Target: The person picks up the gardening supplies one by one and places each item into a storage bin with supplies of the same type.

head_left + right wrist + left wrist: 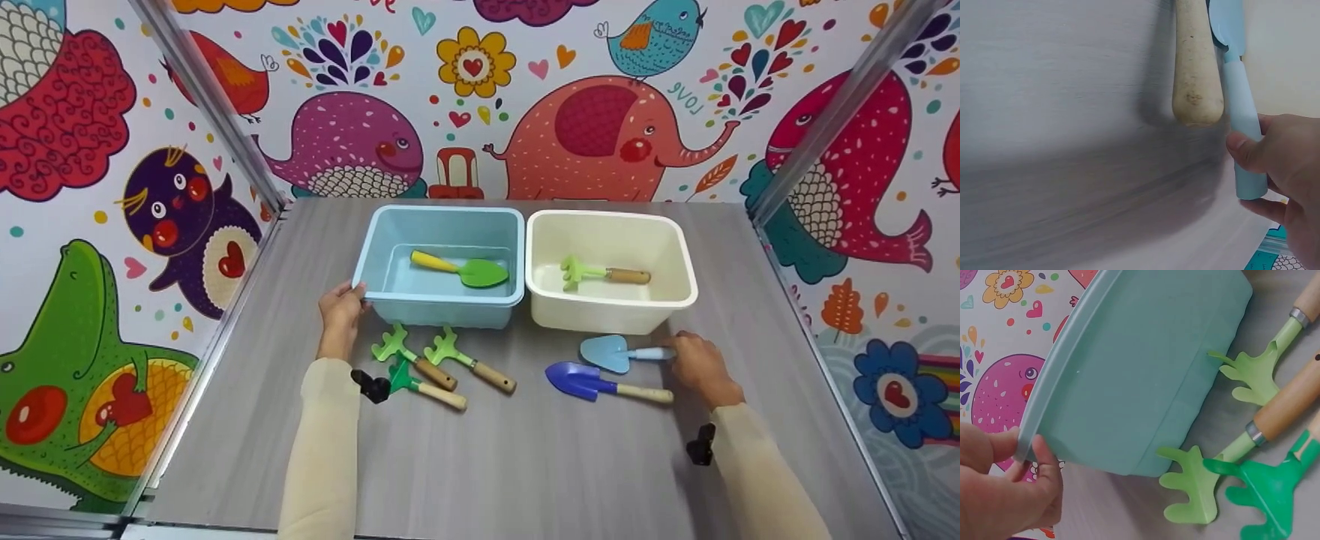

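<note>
- Cream sleeves (322, 450) cross the near edge of the table (525, 480), one left of centre, the other toward the right corner; each wrist bears a small black device (371, 386).
- Left hand (341, 311): thumb and fingers pinch the rim of the blue bin (442, 313) at its near left corner, parted only by the rim's thickness.
- Right hand (701, 367): thumb and fingers are curled on the handle of the light blue trowel (615, 353), near its end. Its blade points to the table's left edge, before the near wall of the white bin (600, 319); I cannot tell whether it touches the table.
- Dark blue trowel (585, 381), wooden-handled, lies just nearer the near edge, pointing the same way.
- Two light green rakes (491, 376) and a dark green rake (442, 395) lie before the blue bin, tines toward the far left corner.
- Both bins stand side by side toward the far edge.
- Inside the blue bin lies a yellow-handled green trowel (481, 274); inside the white bin, a wooden-handled rake (628, 276).
- Printed walls (480, 112) rise behind the far edge.
</note>
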A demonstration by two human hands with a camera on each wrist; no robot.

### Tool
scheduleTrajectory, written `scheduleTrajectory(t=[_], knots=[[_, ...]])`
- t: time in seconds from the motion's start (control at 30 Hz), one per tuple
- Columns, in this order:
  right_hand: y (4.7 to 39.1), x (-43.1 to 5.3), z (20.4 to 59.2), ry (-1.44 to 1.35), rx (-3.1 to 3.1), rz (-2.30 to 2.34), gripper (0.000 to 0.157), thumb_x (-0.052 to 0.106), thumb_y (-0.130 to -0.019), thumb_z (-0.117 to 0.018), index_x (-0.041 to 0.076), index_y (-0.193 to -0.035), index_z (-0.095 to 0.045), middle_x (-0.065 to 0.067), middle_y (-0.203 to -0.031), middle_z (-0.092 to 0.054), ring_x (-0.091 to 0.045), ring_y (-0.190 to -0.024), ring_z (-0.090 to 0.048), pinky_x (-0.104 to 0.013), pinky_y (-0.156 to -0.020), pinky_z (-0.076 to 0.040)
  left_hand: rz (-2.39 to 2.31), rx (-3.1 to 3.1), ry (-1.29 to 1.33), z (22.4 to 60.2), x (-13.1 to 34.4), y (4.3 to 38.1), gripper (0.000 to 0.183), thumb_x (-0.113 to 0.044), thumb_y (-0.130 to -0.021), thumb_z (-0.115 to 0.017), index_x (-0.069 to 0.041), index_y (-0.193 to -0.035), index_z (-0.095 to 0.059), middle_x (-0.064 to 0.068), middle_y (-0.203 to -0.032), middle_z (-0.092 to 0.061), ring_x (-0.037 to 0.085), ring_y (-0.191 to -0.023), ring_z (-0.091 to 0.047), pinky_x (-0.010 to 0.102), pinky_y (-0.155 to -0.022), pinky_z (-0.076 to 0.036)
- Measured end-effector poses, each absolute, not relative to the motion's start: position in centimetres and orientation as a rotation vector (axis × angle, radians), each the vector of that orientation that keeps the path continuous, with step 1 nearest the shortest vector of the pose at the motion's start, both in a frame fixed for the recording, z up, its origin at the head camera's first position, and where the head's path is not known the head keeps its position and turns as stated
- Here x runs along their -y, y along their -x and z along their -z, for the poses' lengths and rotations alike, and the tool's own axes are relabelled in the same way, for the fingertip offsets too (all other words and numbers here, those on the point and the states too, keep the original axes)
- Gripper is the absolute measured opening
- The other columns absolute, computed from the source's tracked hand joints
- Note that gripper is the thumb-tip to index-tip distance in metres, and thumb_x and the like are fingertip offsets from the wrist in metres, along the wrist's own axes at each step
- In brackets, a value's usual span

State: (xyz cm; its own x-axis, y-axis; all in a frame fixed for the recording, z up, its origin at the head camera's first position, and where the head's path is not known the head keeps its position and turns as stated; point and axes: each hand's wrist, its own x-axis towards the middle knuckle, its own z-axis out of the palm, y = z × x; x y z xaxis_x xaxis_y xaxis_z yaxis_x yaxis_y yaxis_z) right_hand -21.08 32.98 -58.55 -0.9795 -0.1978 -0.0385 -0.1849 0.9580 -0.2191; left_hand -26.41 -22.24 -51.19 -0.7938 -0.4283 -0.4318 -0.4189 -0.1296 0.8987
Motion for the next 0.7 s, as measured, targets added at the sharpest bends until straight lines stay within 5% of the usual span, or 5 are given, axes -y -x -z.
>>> scheduleTrajectory(t=[0.27,0.53,0.7], knots=[[21.0,-32.6,58.0,0.354,-3.087,0.312,0.027,-0.012,-0.079,-0.061,-0.003,-0.100,-0.074,-0.021,-0.090,-0.067,-0.037,-0.078,-0.063,-0.056,-0.071,-0.052,2.111,2.030,-0.976,51.4,21.8,26.4,0.043,-0.012,-0.105,-0.051,0.002,-0.145,-0.049,0.020,-0.142,-0.056,0.012,-0.090,-0.056,0.013,-0.067,-0.047],[21.1,-32.7,57.4,0.491,-3.078,0.339,0.039,-0.012,-0.071,-0.061,0.000,-0.106,-0.074,-0.020,-0.092,-0.067,-0.041,-0.080,-0.063,-0.058,-0.072,-0.051,1.942,2.144,-0.932,51.2,21.6,26.7,0.039,-0.008,-0.103,-0.052,0.008,-0.139,-0.053,0.025,-0.143,-0.054,0.029,-0.128,-0.052,0.037,-0.110,-0.044],[21.2,-32.6,57.2,0.507,-2.987,0.332,0.050,-0.014,-0.071,-0.061,0.002,-0.117,-0.072,-0.022,-0.107,-0.069,-0.040,-0.092,-0.064,-0.058,-0.081,-0.052,1.953,2.162,-0.917,51.1,22.0,26.7,0.044,-0.006,-0.102,-0.052,0.004,-0.145,-0.048,0.024,-0.149,-0.048,0.032,-0.139,-0.046,0.039,-0.116,-0.040]])
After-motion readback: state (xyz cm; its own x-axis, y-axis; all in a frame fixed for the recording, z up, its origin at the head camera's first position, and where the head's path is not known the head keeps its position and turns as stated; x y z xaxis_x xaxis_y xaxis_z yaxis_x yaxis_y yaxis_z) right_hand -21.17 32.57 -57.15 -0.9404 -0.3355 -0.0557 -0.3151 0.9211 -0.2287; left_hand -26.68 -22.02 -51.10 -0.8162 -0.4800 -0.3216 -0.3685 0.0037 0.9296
